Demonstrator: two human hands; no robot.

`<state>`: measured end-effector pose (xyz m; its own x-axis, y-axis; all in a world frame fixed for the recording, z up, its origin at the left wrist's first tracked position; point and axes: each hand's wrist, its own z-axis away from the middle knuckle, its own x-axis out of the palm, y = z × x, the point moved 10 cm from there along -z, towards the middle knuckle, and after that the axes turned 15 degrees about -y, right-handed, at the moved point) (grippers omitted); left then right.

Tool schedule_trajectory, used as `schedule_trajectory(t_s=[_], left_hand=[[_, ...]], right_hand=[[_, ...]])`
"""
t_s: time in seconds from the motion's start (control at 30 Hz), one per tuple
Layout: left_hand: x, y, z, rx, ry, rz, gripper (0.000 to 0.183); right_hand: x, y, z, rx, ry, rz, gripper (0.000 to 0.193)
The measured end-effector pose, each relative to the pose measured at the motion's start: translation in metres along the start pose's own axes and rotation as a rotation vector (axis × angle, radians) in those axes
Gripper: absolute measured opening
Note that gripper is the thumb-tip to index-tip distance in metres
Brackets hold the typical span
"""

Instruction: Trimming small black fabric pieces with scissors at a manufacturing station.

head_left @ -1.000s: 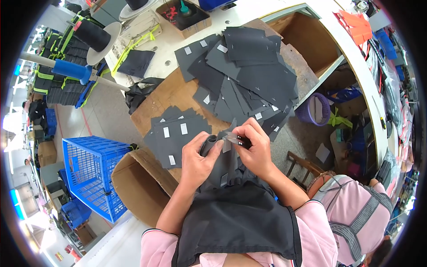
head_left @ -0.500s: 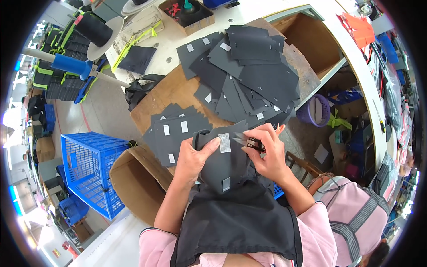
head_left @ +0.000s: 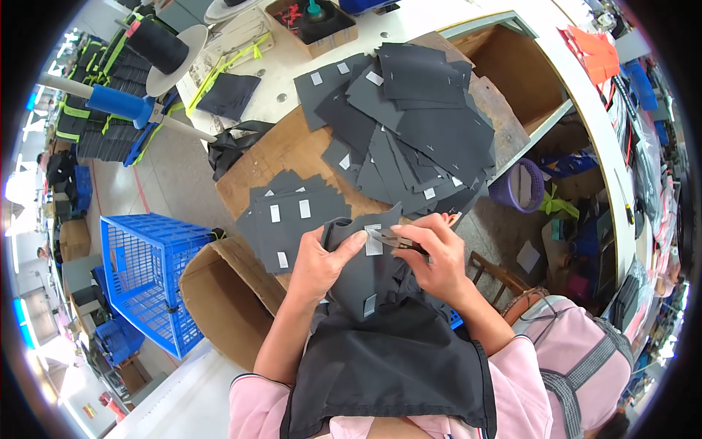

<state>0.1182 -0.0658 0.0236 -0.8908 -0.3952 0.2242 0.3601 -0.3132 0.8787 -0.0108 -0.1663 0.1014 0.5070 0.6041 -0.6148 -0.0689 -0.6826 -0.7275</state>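
change: a second ago the two hands met high over the front edge of the table, pinching something small between them; now a dark fabric piece (head_left: 369, 274) hangs spread between them in the lower middle of the frame, and the small metal tool sits at its white label.
meaning: judging from this, the work has gone from picking a piece up to working on its label; the piece looks freshly taken in hand, not finished.
table: wooden table (head_left: 281, 157) in the upper middle of the frame, unchanged through the frames.
big pile: loose heap of dark cut pieces (head_left: 417, 124) on the table, upper middle to upper right, many with small white labels.
small stack: neater stack of dark pieces (head_left: 292, 219) at the table's front edge, just left of the hands.
held piece: dark grey, limp, with notched edges; it drapes down toward the black apron (head_left: 387, 366) on the lap. one white label (head_left: 373, 239) near its top, another lower down.
left hand: left hand (head_left: 322, 263) closed on the piece's left edge, thumb across the front toward the label.
right hand: right hand (head_left: 431, 260) closed around a small metal tool (head_left: 391, 238), likely snips or tweezers, its tip touching the top label.
beside: cardboard box (head_left: 223, 300) and blue crate (head_left: 150, 282) at lower left.
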Motion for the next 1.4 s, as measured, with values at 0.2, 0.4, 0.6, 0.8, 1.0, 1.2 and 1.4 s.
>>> schedule_trajectory(t_s=[0.2,0.4,0.6,0.8,1.0,1.2,1.4], left_hand=[[0.000,0.001,0.003,-0.029,-0.006,0.051,0.012],[0.001,-0.004,0.002,-0.057,-0.039,0.027,0.010],[0.000,-0.004,0.002,-0.032,-0.055,0.020,0.011],[-0.004,-0.012,-0.001,-0.119,-0.067,0.025,0.023],[-0.120,-0.031,0.011,-0.095,0.151,0.087,0.053],[-0.220,-0.103,0.006,-0.139,0.475,-0.466,0.076],[-0.173,-0.034,0.009,0.051,0.816,-1.078,0.072]], right_hand=[[0.005,0.014,0.004,0.075,0.009,-0.033,0.033],[0.013,0.013,0.002,0.071,-0.072,-0.019,0.030],[0.014,0.009,-0.001,0.039,-0.016,0.045,0.029],[0.022,0.016,-0.003,0.031,-0.043,-0.001,0.030],[-0.012,0.128,0.021,0.542,0.093,-0.006,0.032],[-0.011,0.196,0.014,0.670,-0.014,0.404,0.045],[0.013,0.232,0.007,0.463,-0.144,0.646,0.031]])
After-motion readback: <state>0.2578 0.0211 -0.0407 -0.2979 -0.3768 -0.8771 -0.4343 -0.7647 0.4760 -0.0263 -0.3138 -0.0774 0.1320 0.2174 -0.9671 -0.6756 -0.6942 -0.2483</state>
